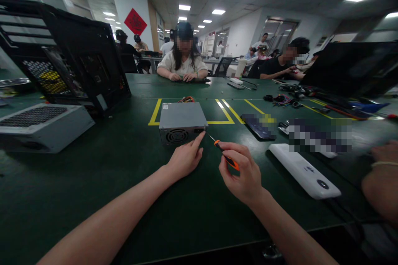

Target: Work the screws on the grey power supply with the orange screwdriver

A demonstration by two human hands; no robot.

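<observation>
A grey metal computer power supply [183, 115] sits on the green table in front of me, its fan grille and socket side facing me. My left hand [186, 157] reaches to its near right corner, the index finger stretched out against it and the thumb apart; I see nothing held there. In my right hand [242, 169] is a screwdriver [228, 158] with an orange and black handle, gripped between thumb and fingers. Its thin shaft points up and left, the tip close to that same corner; whether it touches a screw is too small to tell.
To the left stand a second power supply [46, 124] and an open black computer case [68, 58]. On the right lie a phone [256, 126], a white power bank-like device [303, 169] and tangled cables [284, 98]. Yellow tape [154, 116] marks the table. A person [183, 60] sits opposite.
</observation>
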